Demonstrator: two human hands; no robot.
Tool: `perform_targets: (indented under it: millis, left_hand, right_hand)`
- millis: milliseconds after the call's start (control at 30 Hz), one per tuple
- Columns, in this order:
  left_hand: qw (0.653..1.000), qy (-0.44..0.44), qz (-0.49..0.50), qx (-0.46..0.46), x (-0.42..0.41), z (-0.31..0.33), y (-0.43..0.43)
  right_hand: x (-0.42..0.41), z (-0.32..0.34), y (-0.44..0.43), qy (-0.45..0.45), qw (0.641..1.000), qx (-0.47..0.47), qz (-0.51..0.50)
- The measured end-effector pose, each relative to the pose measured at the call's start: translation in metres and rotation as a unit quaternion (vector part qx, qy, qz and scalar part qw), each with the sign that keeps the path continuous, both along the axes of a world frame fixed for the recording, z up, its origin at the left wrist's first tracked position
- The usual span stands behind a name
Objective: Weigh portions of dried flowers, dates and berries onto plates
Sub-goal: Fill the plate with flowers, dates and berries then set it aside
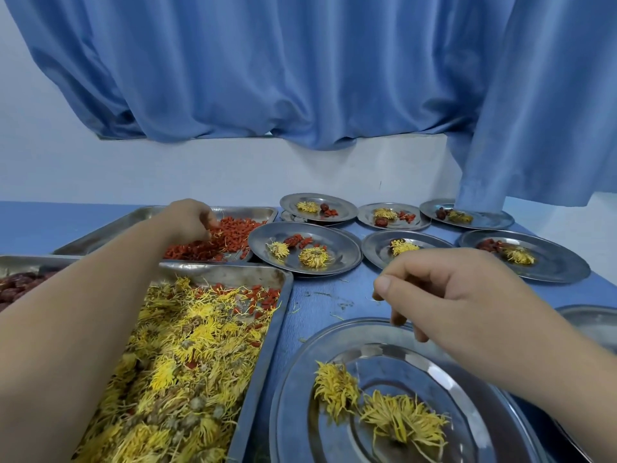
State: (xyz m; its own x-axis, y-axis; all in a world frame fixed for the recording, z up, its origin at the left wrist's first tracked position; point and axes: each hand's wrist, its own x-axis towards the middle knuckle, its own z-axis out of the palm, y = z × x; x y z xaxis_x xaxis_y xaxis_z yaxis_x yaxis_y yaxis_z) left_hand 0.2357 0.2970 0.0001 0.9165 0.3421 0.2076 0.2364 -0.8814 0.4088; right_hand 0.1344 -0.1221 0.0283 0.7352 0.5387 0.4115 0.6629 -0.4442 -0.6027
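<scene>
Far left: a steel tray (30, 260) is partly cut off by the frame edge, and dark red dates (16, 285) are seen in it. Behind it a second tray (110, 228) is set, with red berries (233, 233) heaped at its right end. The left hand (190, 222) is reached into that heap, fingers curled down and bunched, with berries pinched at the tips. The forearm is stretched over the dates tray and over the near tray's left edge.

The near tray (267, 355) is filled with dried yellow flowers (187, 355); some loose berries are scattered at its far end.

Right of it, on the blue desk (320, 295), a near plate (300, 379) is placed, and two flowers (337, 389) are laid on it, touching each other. The right hand (450, 295) is held above the plate's far rim, apart from the flowers, fingers loosely curled and pointing left; nothing is seen held.

Behind, a centre plate (340, 248) is stacked on others just beside the berry tray; two flowers and some red pieces are seen on it. Five further plates (494, 222) are spread to the right in two rows, each loaded with a flower and red pieces. At the right edge another plate (594, 325) is partly hidden by the right forearm. A blue curtain (300, 78) is hung behind the desk.
</scene>
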Motion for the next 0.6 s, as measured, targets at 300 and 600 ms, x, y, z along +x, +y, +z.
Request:
perform_targets:
  millis: [300, 600]
  left_hand:
    - [0.999, 0.026, 0.026, -0.022, -0.014, 0.002, -0.006]
    - [0.994, -0.081, -0.015, -0.072, -0.044, 0.022, -0.031]
  right_hand:
    - [-0.003, 0.001, 0.0, -0.007, 1.0, -0.005, 0.011]
    - [-0.004, 0.007, -0.003, -0.032, 0.999, -0.005, 0.003]
